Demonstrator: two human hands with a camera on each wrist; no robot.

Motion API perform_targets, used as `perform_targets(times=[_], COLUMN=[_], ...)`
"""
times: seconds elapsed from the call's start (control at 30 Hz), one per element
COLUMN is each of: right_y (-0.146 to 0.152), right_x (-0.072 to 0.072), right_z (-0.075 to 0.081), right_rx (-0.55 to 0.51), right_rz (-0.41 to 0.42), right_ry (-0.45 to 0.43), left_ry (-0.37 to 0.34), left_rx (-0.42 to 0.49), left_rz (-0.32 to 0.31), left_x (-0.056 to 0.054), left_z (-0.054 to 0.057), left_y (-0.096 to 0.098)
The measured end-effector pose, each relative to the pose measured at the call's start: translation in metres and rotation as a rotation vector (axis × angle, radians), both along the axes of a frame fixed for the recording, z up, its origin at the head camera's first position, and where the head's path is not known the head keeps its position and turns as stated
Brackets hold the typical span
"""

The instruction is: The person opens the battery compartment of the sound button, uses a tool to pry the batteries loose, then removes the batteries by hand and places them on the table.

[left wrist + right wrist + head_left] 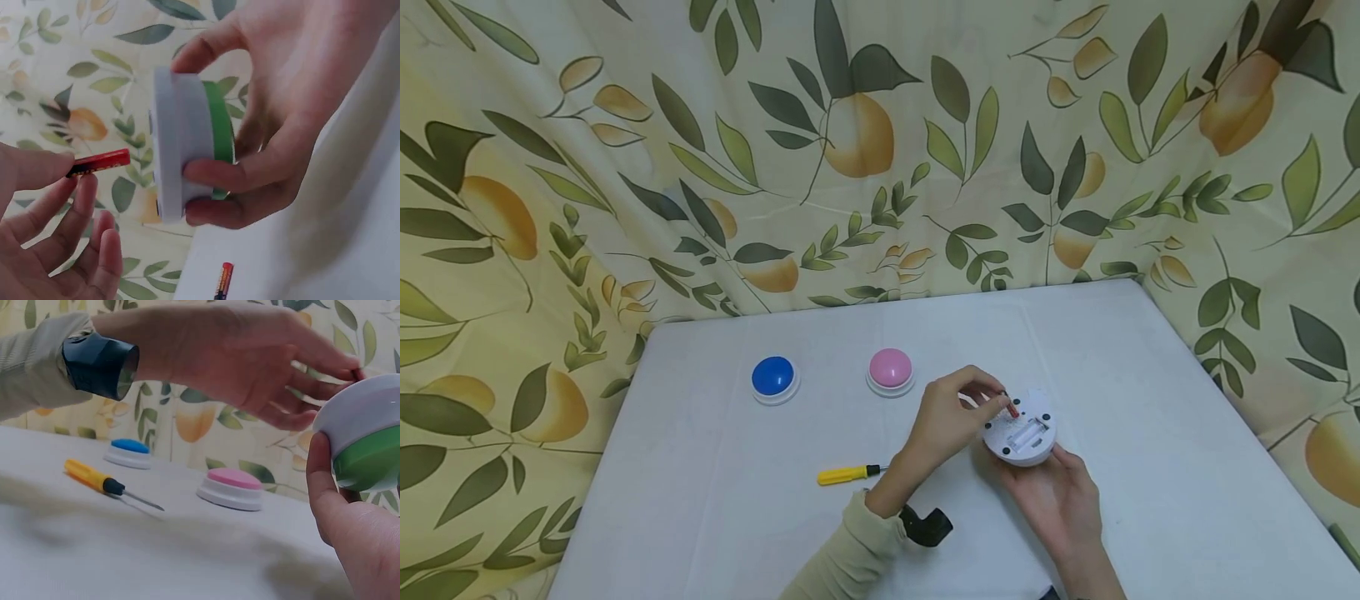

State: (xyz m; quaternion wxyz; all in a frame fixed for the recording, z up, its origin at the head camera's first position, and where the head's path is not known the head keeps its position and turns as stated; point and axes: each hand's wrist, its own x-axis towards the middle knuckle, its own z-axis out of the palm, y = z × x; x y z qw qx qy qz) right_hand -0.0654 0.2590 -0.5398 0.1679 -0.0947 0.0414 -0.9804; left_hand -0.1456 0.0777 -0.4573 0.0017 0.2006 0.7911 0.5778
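Observation:
My left hand [946, 419] pinches a red and black battery [106, 162] between thumb and fingertips. In the head view it overlaps the underside of a round push button [1036, 457]; the left wrist view shows a gap between the battery and that base. My right hand [1060, 502] grips the push button around its rim, with its white base turned up and an open battery compartment [1028, 434] showing. Its green dome [374, 459] faces down toward the right palm. A second red and black battery [223, 282] lies on the white table, seen in the left wrist view.
A blue-domed button [773, 377] and a pink-domed button [891, 369] stand toward the back of the white table [715, 500]. Nearer, a yellow screwdriver [844, 475] lies left of my left wrist. A patterned curtain [865, 233] hangs behind the table.

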Motion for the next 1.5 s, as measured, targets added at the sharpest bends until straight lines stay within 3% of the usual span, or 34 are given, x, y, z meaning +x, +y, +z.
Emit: perform_targets(times=[0.3,0.7,1.07,1.5], right_y=[0.008,0.010,0.010,0.013], right_x=[0.006,0.012,0.012,0.009], right_z=[0.000,-0.002,0.000,0.000], right_rx=[-0.077,-0.086,-0.031,-0.029], right_rz=[-0.025,-0.030,-0.044,-0.021], right_ry=[0.000,-0.019,-0.043,-0.030], left_ry=[-0.107,-0.193,-0.133,0.001], left_rx=[0.095,0.060,-0.140,-0.527], left_rz=[0.144,0.213,0.288,0.284], left_x=[-0.012,-0.021,-0.021,-0.015], left_z=[-0.019,-0.053,-0.068,-0.069], left_y=[-0.005,0.011,0.020,0.018])
